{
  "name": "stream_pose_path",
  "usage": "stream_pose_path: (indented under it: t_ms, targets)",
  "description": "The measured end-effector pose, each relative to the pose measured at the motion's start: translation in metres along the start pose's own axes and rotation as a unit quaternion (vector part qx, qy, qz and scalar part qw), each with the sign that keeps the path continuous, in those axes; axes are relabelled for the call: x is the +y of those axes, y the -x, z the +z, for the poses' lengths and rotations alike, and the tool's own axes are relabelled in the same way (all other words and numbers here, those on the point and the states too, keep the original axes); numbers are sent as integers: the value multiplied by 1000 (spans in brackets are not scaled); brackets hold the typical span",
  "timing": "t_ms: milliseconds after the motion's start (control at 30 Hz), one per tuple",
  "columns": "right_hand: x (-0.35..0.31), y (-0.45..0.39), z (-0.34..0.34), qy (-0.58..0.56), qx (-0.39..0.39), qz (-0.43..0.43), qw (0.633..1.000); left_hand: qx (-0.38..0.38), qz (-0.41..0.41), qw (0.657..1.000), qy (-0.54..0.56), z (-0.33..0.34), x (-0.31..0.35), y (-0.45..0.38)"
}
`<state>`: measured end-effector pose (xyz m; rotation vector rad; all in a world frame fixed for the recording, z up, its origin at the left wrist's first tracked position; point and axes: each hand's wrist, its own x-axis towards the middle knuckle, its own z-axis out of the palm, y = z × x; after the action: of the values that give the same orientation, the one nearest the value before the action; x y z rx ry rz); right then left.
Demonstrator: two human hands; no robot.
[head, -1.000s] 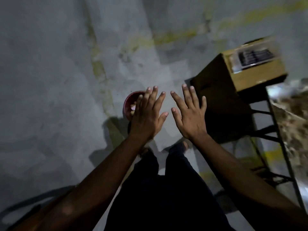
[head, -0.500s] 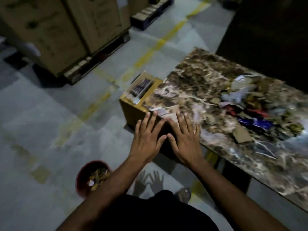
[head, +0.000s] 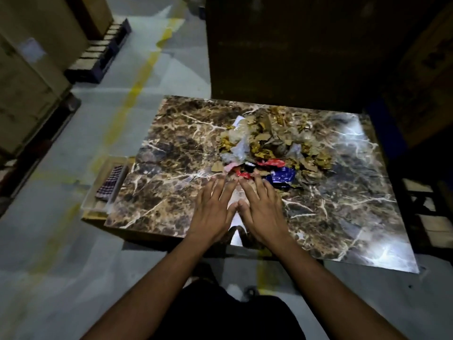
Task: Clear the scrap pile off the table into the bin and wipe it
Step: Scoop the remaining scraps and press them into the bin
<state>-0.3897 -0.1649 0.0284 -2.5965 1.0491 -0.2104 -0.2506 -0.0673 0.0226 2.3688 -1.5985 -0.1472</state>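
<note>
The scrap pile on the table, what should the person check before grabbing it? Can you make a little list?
1. Both hands empty: left hand and right hand are flat with straight fingers, ok.
2. Scrap pile within reach: fingertips at its near edge, ok.
3. Pile gathered, not spread over the table: ok.
4. Bin in sight: not in this view, cannot tell.
5. Wiping cloth ready: a checked cloth lies in a tray beside the table, ok.

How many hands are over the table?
2: the left hand and right hand lie side by side, fingers straight, over the table, fingertips at the near edge of the scrap pile.
</note>
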Motion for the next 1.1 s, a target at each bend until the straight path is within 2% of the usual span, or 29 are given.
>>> stream_pose_path:
  t_ms: [67, 133, 233, 333, 433, 567, 700, 833, 900, 967, 1033, 1100]
  targets:
    - [7, -8, 8, -3, -12, 42, 999, -25, 14, 1000, 0, 12, -13, -15]
    - [22, -16, 20, -13, -34, 136, 990, -73, 6, 997, 0, 24, -34, -29]
    - [39, -14, 39, -10, -103, 240, 965, -132, -27, 991, 5, 38, -59, -31]
    - [37, -24, 51, -39, -119, 287, 950, -139, 24, 989, 38, 53, -70, -36]
    - [24, -44, 60, -59, -100, 269, 956, -148, 43, 983, 96, 70, -67, -57]
    - [12, -64, 64, -67, -105, 229, 965, -154, 29, 975, 155, 76, -52, -84]
    - [24, -65, 46, -142, -107, 197, 964, -141, 29, 955, 258, 66, -54, -98]
    - [66, -62, 10, -140, 57, 191, 970, -36, -23, 956, 290, 58, -74, -102]
    - [93, -69, -5, -110, 140, 236, 955, 22, -83, 955, 285, 52, -78, -112]
    - [118, -78, -11, -107, 174, 283, 937, 54, -128, 951, 277, 51, -77, -128]
    - [131, -85, -5, -103, 140, 297, 939, 34, -137, 955, 262, 56, -72, -142]
    - [130, -89, 9, -81, 73, 270, 957, -13, -121, 961, 248, 63, -63, -147]
